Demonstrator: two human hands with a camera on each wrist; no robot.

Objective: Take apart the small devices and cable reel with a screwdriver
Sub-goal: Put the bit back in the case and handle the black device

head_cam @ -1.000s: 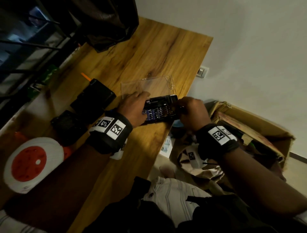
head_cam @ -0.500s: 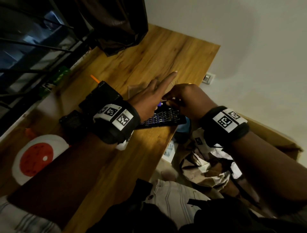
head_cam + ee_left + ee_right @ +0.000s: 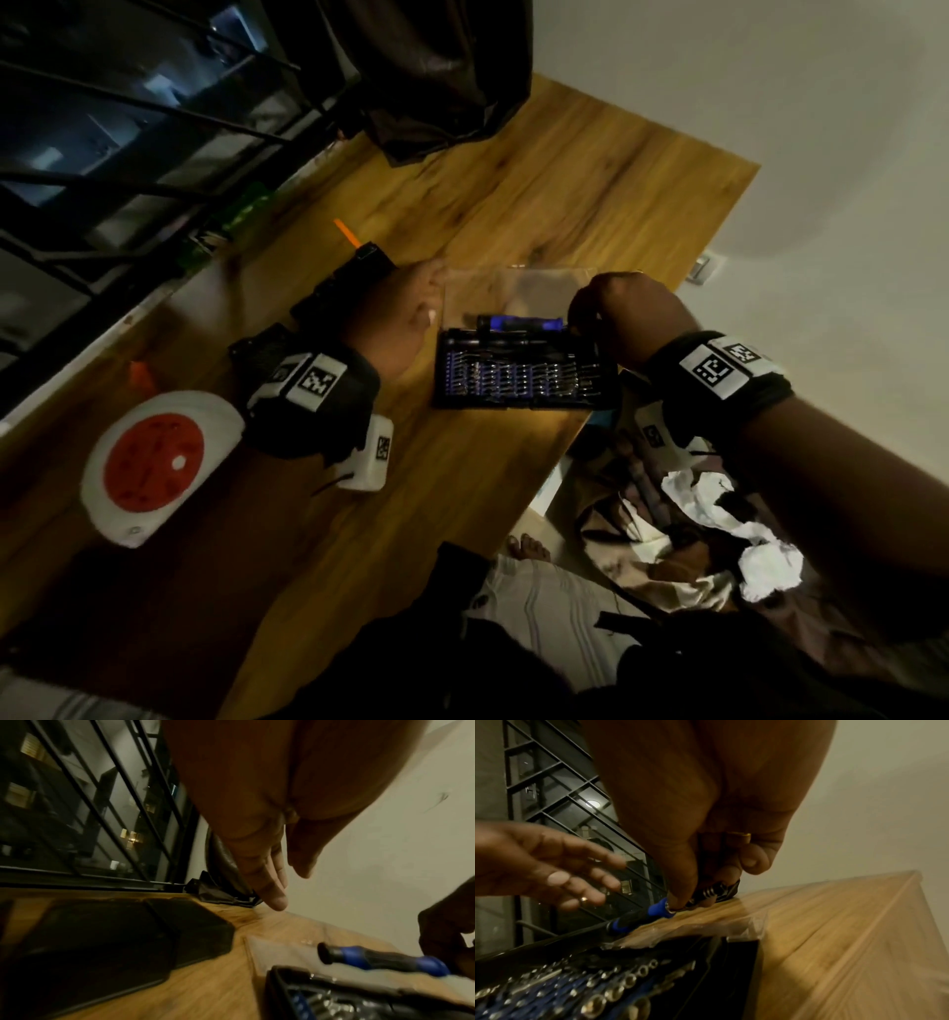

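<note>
A black screwdriver bit kit [image 3: 518,377] lies open on the wooden table [image 3: 565,205], its clear lid [image 3: 513,290] folded back. My right hand [image 3: 611,313] pinches the metal front end of a blue and black screwdriver [image 3: 518,325] [image 3: 380,960] [image 3: 639,918], which hangs just above the kit's far edge. My left hand [image 3: 405,313] [image 3: 272,874] hovers left of the kit with fingers straight and holds nothing. A white cable reel with a red centre [image 3: 154,462] lies at the near left. Two black devices [image 3: 339,288] [image 3: 262,349] sit by my left wrist.
A dark bag [image 3: 436,77] stands at the table's far end by a barred window [image 3: 128,128]. An orange stick [image 3: 346,234] lies behind the far device. Off the table's right edge are crumpled paper and bags [image 3: 693,529] on the floor. A wall socket [image 3: 706,267] sits low on the wall.
The clear lid has been swung open. My right hand has lifted the screwdriver out of the kit. My left hand has pulled back to the left, off the kit.
</note>
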